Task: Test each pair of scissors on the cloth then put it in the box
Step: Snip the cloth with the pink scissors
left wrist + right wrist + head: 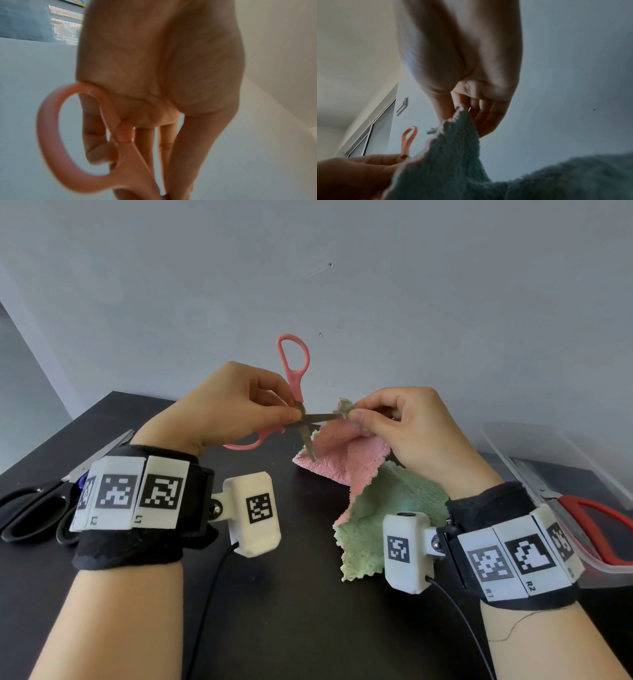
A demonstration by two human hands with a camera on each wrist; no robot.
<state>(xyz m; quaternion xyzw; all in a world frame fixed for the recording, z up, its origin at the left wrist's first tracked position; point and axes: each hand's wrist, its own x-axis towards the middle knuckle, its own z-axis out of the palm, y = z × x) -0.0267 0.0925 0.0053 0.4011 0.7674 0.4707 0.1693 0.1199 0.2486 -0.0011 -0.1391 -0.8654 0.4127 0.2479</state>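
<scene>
Item 1: pink-handled scissors (297, 392), held by the left hand (226, 405) near the pivot, thumb and fingers pinching it; blades spread apart, one pointing toward the right hand (407, 433), the other angled down over the cloth (370, 484). One handle loop stands above the left hand, the other hangs below it.

Item 2: cloth, pink on one face and green on the other. Right hand pinches a raised corner between thumb and fingers, at the tip of the upper blade; the rest drapes down onto the black table (274, 594) below and between the wrists.

Item 3: clear plastic box (561, 474), right of the right hand, holding red-handled scissors (596, 525).

Item 4: black-handled scissors (34, 508), on the table left of the left wrist, lying over further pairs I cannot make out.

View notes: the head view alone shows blades, box and spare scissors. The left wrist view shows only palm and one blurred pink loop. The right wrist view shows the cloth's green underside pinched at the fingertips (447, 115), with the left hand and a pink loop beyond.
</scene>
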